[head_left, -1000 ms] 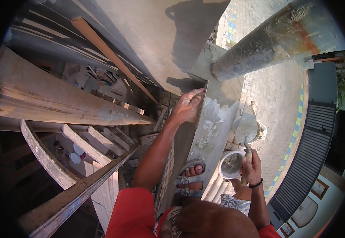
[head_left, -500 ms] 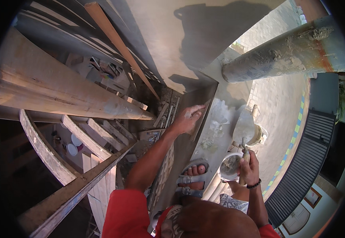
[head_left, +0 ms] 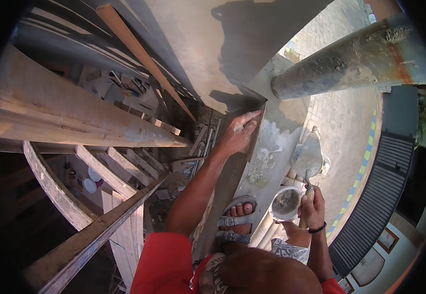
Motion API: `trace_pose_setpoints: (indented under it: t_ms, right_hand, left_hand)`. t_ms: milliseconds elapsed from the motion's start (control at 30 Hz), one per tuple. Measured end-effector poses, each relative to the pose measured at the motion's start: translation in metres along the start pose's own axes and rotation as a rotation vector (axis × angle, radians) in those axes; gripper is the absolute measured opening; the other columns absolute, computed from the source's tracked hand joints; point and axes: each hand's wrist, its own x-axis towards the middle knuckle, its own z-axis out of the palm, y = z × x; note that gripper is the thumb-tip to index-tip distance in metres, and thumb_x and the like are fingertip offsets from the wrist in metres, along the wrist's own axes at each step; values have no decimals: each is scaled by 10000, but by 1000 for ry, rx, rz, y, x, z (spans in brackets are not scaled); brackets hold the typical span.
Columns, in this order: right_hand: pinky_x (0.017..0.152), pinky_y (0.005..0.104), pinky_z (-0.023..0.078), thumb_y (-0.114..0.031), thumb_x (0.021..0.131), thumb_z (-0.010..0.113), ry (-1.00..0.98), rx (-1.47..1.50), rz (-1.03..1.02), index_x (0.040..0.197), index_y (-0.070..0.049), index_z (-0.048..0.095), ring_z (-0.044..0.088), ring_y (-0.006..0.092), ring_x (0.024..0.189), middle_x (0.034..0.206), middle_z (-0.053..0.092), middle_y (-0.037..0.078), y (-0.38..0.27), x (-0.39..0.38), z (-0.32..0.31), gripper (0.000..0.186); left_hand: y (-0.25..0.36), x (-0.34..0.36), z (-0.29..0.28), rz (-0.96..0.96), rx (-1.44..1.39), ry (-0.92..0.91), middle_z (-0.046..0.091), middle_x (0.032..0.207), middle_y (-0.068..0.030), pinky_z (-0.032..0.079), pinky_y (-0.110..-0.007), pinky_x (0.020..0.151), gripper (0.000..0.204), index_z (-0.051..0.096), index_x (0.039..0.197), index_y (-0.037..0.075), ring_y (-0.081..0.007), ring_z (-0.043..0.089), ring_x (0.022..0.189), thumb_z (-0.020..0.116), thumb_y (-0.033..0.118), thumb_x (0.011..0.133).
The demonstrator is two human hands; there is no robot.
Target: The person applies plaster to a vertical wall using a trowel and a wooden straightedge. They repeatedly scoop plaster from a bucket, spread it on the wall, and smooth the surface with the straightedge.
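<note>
My left hand (head_left: 239,134) is over a thin dark board (head_left: 253,149) along the side of a grey cement ledge (head_left: 272,132). Its fingers reach toward the ledge's far inner corner, and the fingertips bear on the board's edge. My right hand (head_left: 312,208) is closed round the handle of a trowel (head_left: 308,157). The trowel's broad blade, smeared with cement, points away from me. Just left of this hand stands a white bucket (head_left: 272,208) with grey mortar (head_left: 287,202) in it. Another pale bucket (head_left: 326,165) is partly hidden behind the blade.
A sandalled foot (head_left: 240,215) rests on the ledge. A cement-crusted round post (head_left: 340,63) rises at the far right, near a wooden plank (head_left: 144,59) leaning at the wall. Curved wooden framing (head_left: 95,171) drops away at left. Beyond the paving is a dark slatted gate (head_left: 374,206).
My left hand has slid forward along the ledge side toward the far corner. The trowel has shifted slightly right and nearer, uncovering more of the mortar bucket.
</note>
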Motion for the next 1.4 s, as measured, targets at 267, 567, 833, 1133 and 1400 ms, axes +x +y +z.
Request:
trace_pose_setpoints:
  t_ms: [267,567,833,1133,1400]
  right_hand:
    - [442,218,425,-236,896,553,-19,-48,30,1148,18,454,501,72,502,726,529,27,-3,1,12,370]
    - [422,212,419,-247,903,546,3,-103,-5,1162,19,438,498,77,474,673,515,19,-10,7,-6,386]
    - [434,212,416,-232,903,555,-10,-20,31,1168,14,442,503,73,501,704,521,23,-3,8,6,379]
    - [427,216,417,-208,906,536,-7,-78,-6,1154,26,447,503,72,494,705,530,32,-7,7,4,352]
    - [399,221,413,-188,914,500,20,-87,-13,1163,9,431,482,86,436,621,497,19,4,1,-6,325]
  left_hand:
    - [-43,-21,-9,-137,73,-121,567,1246,-163,360,-323,1003,362,533,1257,45,-234,515,1165,481,153,915]
    - [-8,-13,-18,-14,15,62,575,1234,-145,372,-325,989,364,539,1246,41,-225,524,1149,493,188,917]
    - [-7,-1,-6,-80,116,-23,575,1218,-164,368,-337,994,361,549,1237,54,-260,519,1165,485,202,914]
    - [-12,-2,-11,13,8,32,567,1225,-188,372,-357,997,367,548,1242,67,-302,512,1179,480,212,912]
    - [-75,-13,-29,-248,178,-103,584,1209,-120,417,-327,954,386,521,1261,33,-222,558,1113,496,220,924]
